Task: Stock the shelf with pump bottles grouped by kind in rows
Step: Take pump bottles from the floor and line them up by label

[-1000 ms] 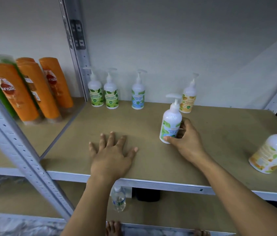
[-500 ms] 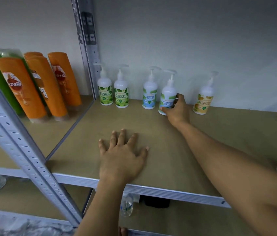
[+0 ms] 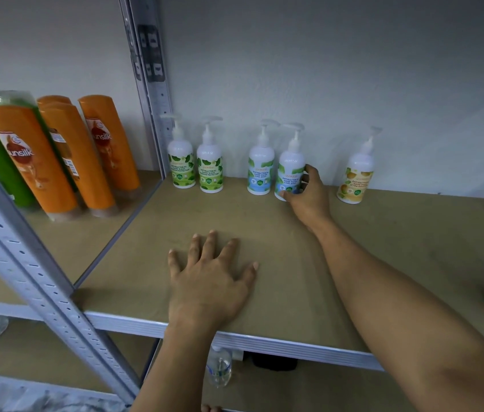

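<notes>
A tan board shelf (image 3: 383, 263) with a white metal rim stands against a pale grey wall (image 3: 354, 69). At its back, the right hand (image 3: 309, 197) curls its fingers and thumb around a white plastic pump bottle with a blue label (image 3: 290, 165), upright beside a matching bottle (image 3: 261, 168). Both read "Antibacterial Hand Wash Cool Mint". The left hand (image 3: 208, 281) lies flat near the front edge, fingers spread. On the adjoining shelf, tall orange bottles (image 3: 29, 156) read "Sunsilk".

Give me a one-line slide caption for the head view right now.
Right hand grips a blue-label pump bottle beside the matching bottle in the back row; left hand rests flat on the shelf.
</notes>
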Available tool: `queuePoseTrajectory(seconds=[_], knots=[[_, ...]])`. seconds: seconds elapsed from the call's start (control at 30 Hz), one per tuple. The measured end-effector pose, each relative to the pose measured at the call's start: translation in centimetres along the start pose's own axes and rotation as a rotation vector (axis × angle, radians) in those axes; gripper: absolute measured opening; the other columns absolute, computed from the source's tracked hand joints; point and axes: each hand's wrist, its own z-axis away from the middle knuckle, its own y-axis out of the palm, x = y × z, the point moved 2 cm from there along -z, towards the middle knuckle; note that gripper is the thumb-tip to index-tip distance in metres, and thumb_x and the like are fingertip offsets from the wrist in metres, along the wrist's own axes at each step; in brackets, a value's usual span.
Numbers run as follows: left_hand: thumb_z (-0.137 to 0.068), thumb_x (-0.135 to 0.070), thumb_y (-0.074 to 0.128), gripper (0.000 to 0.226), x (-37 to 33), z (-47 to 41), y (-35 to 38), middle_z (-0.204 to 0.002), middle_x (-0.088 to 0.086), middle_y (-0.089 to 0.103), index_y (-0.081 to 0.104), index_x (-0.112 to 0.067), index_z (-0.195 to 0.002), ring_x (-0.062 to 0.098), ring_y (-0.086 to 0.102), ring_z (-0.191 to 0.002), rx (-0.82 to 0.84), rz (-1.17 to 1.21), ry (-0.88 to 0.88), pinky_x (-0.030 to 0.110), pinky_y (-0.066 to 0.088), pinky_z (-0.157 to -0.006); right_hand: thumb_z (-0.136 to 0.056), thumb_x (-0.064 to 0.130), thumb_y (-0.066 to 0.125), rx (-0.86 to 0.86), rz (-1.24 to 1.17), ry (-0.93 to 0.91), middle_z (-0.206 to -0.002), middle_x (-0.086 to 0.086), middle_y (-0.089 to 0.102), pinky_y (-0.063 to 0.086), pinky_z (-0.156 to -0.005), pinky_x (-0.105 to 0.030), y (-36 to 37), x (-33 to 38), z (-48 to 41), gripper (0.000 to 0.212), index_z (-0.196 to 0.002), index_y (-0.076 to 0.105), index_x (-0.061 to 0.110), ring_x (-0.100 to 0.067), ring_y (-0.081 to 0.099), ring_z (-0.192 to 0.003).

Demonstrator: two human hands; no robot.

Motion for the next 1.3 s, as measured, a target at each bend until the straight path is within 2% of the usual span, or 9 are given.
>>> queuePoseTrajectory(seconds=[0.47,0.7,1.1,1.23,1.3], knots=[[-0.090,-0.078,0.016,0.071,-0.2,0.2,-0.1,-0.167,-0.008,0.007,0.019,-0.046,-0.153,0.019,-0.004,-0.154,-0.001,-0.005,-0.011,0.059,-0.001,-0.120,-0.078,0.014,0.084,-0.010,0.017,-0.030,-0.131,-0.002,0.062,0.052,-0.089,-0.030,0.4,0.0,-0.4,0.075,-0.142,0.044,0.020,-0.018,0.064,-0.109],[-0.090,-0.078,0.016,0.071,-0.2,0.2,-0.2,-0.168,-0.007,0.006,0.018,-0.046,-0.153,0.020,-0.004,-0.155,0.005,-0.003,-0.005,0.059,-0.002,-0.120,-0.081,0.015,0.083,-0.005,0.035,-0.025,-0.134,-0.003,0.062,0.047,-0.087,-0.023,0.5,0.1,-0.3,0.074,-0.143,0.043,0.019,-0.019,0.063,-0.115],[-0.090,-0.079,0.015,0.072,-0.1,0.1,-0.1,-0.168,-0.007,0.007,0.019,-0.046,-0.153,0.019,-0.004,-0.155,0.000,0.000,0.000,0.058,-0.001,-0.121,-0.079,0.018,0.084,-0.005,0.069,0.002,-0.133,-0.004,0.062,0.049,-0.090,-0.026,0.5,0.0,-0.3,0.076,-0.143,0.043,0.018,-0.021,0.063,-0.116],[-0.090,-0.079,0.017,0.072,0.0,0.0,-0.1,-0.167,-0.008,0.008,0.020,-0.045,-0.154,0.018,-0.003,-0.154,-0.002,0.009,-0.008,0.058,-0.001,-0.120,-0.079,0.029,0.084,-0.036,0.144,0.078,-0.147,-0.008,0.051,0.045,-0.105,-0.035,-0.3,0.3,0.6,0.091,-0.153,0.033,0.014,-0.024,0.052,-0.131],[-0.089,-0.079,0.017,0.073,0.0,0.0,-0.1,-0.167,-0.008,0.009,0.021,-0.045,-0.153,0.018,-0.002,-0.154,-0.006,0.011,-0.010,0.058,0.000,-0.120,-0.084,0.033,0.079,-0.021,0.228,0.099,-0.154,-0.009,0.043,0.038,-0.111,-0.035,-1.2,0.7,2.0,0.087,-0.154,0.032,0.011,-0.025,0.043,-0.139]])
